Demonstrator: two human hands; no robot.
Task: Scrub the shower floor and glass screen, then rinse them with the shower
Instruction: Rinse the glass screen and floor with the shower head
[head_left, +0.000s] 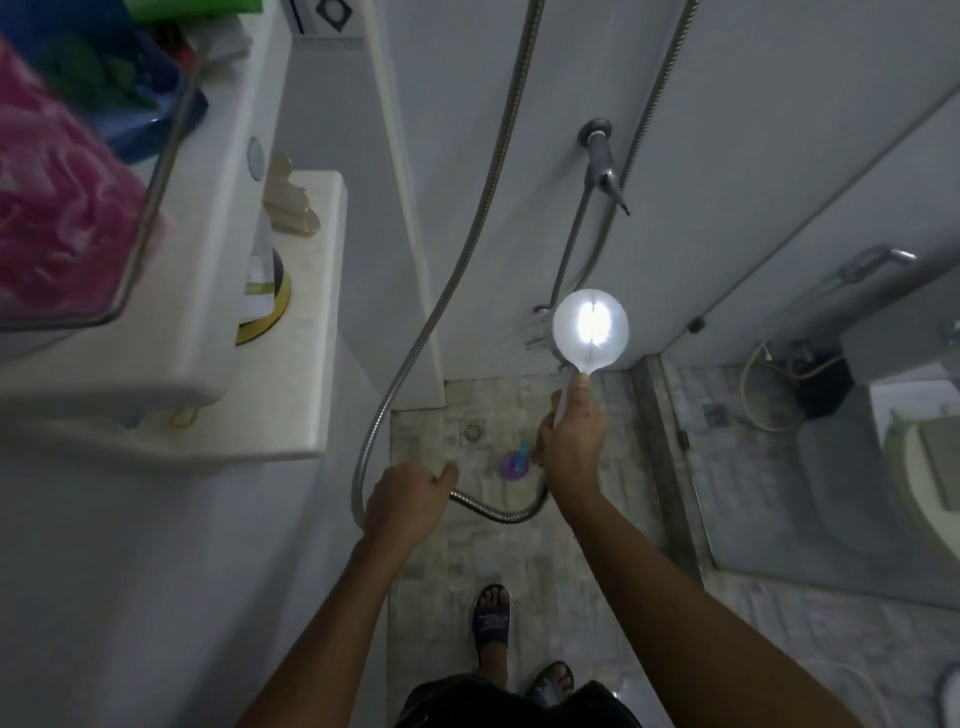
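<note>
Two bare arms reach forward and down over the shower floor (467, 545); the right hand (571, 447) is raised, its fingers (543, 431) clenched round the white handle of one shower head (590, 325), thumb laid up along the handle. The head's round, smooth back faces the camera and glares with reflected light; it is held near the white wall (727, 156), close to the corner where the wall meets the glass screen (737, 441); faint streaks at its left edge are too blurred to read. The left hand (410, 499) sits lower, knuckles up, fingers curled over the hose (498, 512); the hose is ribbed, flexible metal and sags in a loop between the two hands. One square drain (472, 432) with a round grille lies in the floor of small pale stone tiles; one purple thing (511, 464) with a blue stub stands just beside it, partly behind the right hand. Two feet in dark sandals (491, 618) stand on the tiles at the bottom; one metal valve (600, 150) juts from the wall.
</note>
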